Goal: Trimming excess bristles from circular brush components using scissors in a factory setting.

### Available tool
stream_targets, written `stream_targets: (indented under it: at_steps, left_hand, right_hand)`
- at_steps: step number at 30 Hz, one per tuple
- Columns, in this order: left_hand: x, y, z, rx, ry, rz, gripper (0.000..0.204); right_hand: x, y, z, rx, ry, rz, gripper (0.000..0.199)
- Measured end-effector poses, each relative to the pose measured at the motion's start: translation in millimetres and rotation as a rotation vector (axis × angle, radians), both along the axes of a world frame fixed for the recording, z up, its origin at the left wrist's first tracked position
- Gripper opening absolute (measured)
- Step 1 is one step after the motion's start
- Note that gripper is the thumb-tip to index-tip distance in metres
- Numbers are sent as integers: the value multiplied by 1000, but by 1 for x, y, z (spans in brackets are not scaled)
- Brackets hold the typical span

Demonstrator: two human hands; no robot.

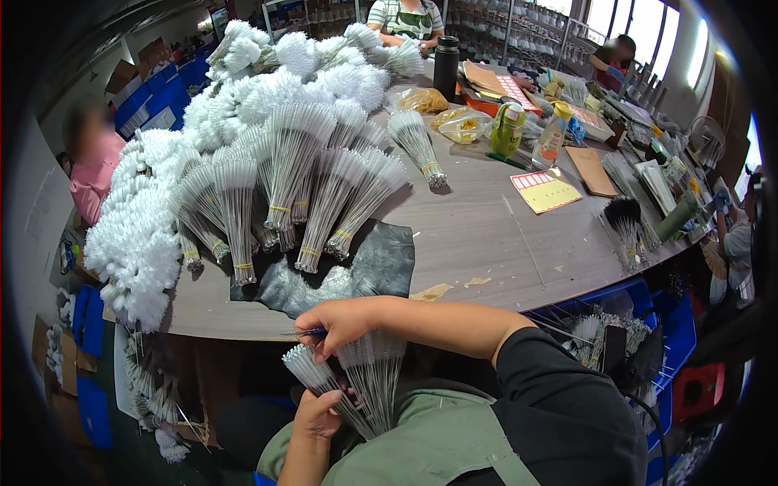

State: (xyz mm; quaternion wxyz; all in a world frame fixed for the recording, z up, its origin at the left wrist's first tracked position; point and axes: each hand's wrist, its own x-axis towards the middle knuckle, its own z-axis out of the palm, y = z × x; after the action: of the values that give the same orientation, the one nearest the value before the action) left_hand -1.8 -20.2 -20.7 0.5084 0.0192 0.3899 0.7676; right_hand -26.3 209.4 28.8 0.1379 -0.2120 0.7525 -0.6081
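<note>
In my lap, my left hand [318, 415] is closed round a bundle of thin wire brushes [310, 366] with white bristle heads, tilted up to the left. Just above those heads, my right hand [339, 322] pinches a slim, dark, pointed tool [311, 332]; its exact kind is too small to tell. Another brush bundle [374, 364] leans upright against my green apron [438, 441], right beside the first. On the table ahead stand several similar bundles [296, 162], tied with yellow bands, some of them over a dark leather-like sheet [356, 267].
Fluffy white brush heads [134, 235] pile up at the table's left. A black bottle [446, 66], a green container [507, 130], a spray bottle [553, 134] and yellow cards [536, 191] lie at the right. A blue crate [677, 332] stands below. Other people sit around.
</note>
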Motion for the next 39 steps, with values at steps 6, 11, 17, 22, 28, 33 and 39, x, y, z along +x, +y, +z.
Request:
stream_targets:
  at_steps: [6, 11, 17, 22, 28, 33, 39]
  left_hand:
    - [7, 2, 0, -53, 62, 75, 39]
    - [9, 3, 0, -100, 76, 109, 38]
    - [10, 1, 2, -103, 13, 146, 39]
    - [12, 2, 4, -112, 31, 185, 36]
    - [14, 3, 8, -154, 81, 176, 42]
    - [15, 5, 11, -151, 92, 177, 43]
    - [14, 5, 9, -131, 71, 194, 42]
  right_hand:
    - [5, -1, 14, 22, -40, 3, 26]
    - [4, 0, 6, -40, -37, -7, 26]
    - [5, 1, 6, 8, 13, -16, 25]
    - [5, 1, 10, 49, -3, -4, 25]
    - [3, 1, 2, 29, 46, -16, 26]
    - [3, 1, 2, -15, 3, 6, 26]
    - [4, 3, 6, 32, -3, 11, 26]
